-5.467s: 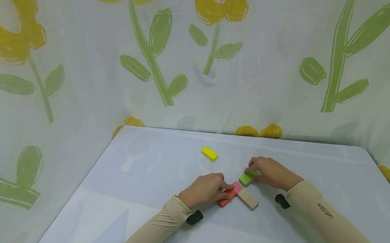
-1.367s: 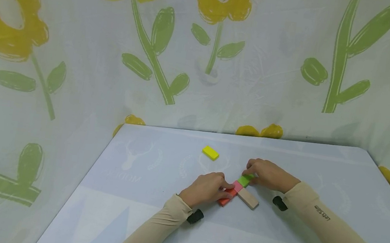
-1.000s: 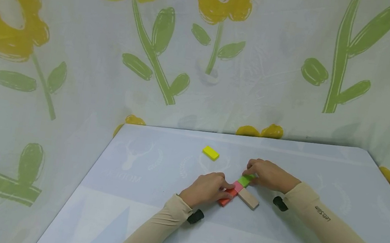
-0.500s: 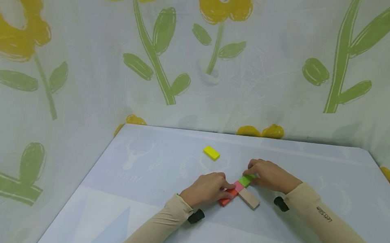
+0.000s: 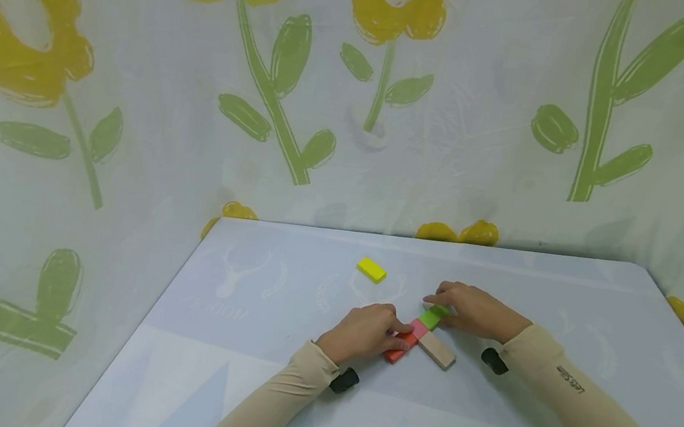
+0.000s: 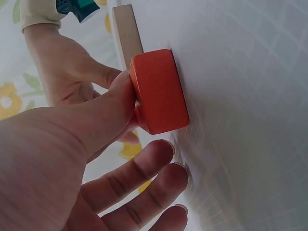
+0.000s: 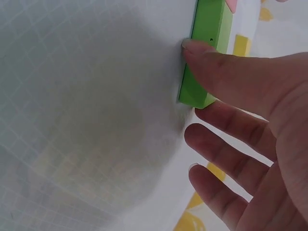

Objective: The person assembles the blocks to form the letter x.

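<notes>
Steadying a row of blocks on a table (image 5: 267,391), the left hand (image 5: 361,333) pinches the orange block (image 6: 159,91) between thumb and fingers. The right hand (image 5: 475,309) pinches the green block (image 7: 204,53) at its thumb tip, fingers spread beyond. A pink block (image 5: 417,328) sits between them. An uneven push could skew the row.

Right hand (image 7: 250,120) thumb on green block (image 7: 204,53), white table (image 7: 86,120)
</notes>
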A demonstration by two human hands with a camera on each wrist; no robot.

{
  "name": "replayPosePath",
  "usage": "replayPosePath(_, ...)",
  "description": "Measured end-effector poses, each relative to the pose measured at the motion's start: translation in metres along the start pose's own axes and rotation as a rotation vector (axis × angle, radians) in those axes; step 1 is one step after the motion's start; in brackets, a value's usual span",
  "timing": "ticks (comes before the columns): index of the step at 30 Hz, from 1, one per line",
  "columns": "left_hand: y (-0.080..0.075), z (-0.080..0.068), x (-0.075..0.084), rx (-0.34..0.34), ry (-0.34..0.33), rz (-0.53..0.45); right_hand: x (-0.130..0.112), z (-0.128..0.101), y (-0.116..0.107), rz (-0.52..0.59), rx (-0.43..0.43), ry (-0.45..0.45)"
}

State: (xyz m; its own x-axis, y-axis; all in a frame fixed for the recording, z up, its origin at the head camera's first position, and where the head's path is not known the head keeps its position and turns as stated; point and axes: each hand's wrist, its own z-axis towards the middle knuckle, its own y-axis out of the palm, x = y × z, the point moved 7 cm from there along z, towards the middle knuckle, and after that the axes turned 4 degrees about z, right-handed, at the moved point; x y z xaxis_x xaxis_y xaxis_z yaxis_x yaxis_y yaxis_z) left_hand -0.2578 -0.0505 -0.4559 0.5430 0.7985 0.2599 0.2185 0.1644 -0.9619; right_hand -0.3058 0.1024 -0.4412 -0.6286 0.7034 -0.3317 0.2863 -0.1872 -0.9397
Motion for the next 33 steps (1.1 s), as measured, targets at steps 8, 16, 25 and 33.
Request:
replayPosePath(8, -0.002, -0.002, 0.002, 0.005, 0.002, -0.001, 0.005, -0.002, -0.001, 0.025, -0.014, 0.052)
replayPosePath(16, -0.001, -0.001, 0.001, 0.007, -0.006, -0.005, 0.006, -0.011, -0.009, 0.075, 0.027, 0.067)
replayPosePath(25, -0.001, -0.002, 0.001, 0.011, 0.001, -0.008, -0.004, -0.022, -0.009, 0.145, 0.100, 0.045)
replayPosePath(33, 0.000, -0.001, 0.000, 0.013, 0.007, -0.007, -0.007, -0.032, -0.005, 0.158, 0.209, 0.028)
